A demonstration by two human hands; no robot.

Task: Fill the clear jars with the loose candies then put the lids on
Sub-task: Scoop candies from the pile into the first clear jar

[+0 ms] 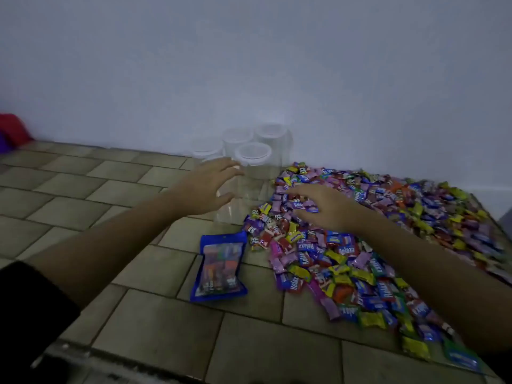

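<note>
A big heap of loose wrapped candies [368, 245] covers the right side of the tiled table. My right hand [327, 207] lies palm down on the heap's near-left part, fingers spread over the wrappers. A clear jar without a lid [246, 198] stands just left of the heap. My left hand [205, 187] is at that jar's left side, fingers and thumb apart and curved toward it; I cannot tell whether it touches the jar. Behind it, against the wall, stand several clear jars with white lids [252, 153].
A blue candy pouch [221, 266] lies flat in front of the open jar. The tiled table [97, 189] runs left to a red object [13, 128] at the wall. The table's front edge [110, 364] is near me. A white wall rises right behind the jars.
</note>
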